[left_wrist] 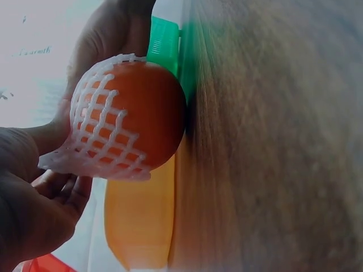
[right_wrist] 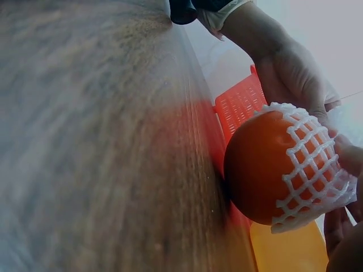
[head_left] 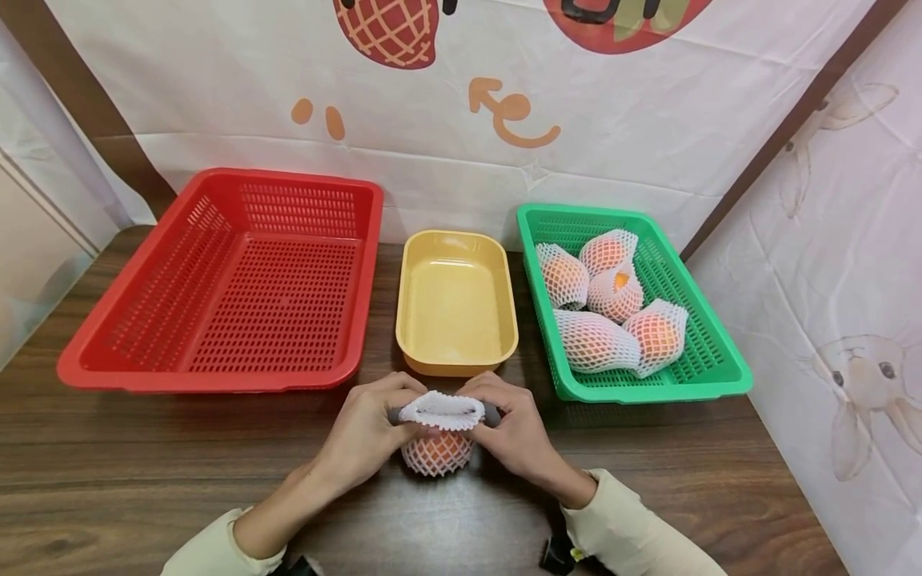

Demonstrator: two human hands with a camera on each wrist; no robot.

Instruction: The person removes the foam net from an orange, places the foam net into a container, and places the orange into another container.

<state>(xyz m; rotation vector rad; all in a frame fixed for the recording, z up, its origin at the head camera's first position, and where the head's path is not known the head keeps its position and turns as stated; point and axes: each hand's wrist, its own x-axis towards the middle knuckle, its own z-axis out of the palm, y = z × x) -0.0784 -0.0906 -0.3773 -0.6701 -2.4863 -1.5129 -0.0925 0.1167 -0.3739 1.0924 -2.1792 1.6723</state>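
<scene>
Head view, and here are 2 hands meeting mid-desk (head_left: 691, 472): the left hand (head_left: 370, 420) and the right hand (head_left: 515, 420) pinch the foam net (head_left: 442, 408) from opposite sides, fingers bent, thumbs on the near side. Beneath that grip sits the orange fruit (head_left: 438, 455), roughly midway between the desk's left and right edges, in front of the near edge of the yellow tray (head_left: 457, 320). Here's the relation that counts: the fruit lies below the fingers, the net rising above it with its mouth upward, and neither hand is clearly nearer. The fruit is round, no long axis to speak of; the mouth stretches left to right, hand to hand. Over to the wrist views: the net covers the fruit's upper part, the lower part is bare, right by the desk top; whether they touch, I can't tell. The red basket (head_left: 245, 381) stands toward the desk's far left corner, the green basket (head_left: 663, 392) toward the far right, 5 wrapped fruits (head_left: 615, 296) inside, mostly along its left edge.
</scene>
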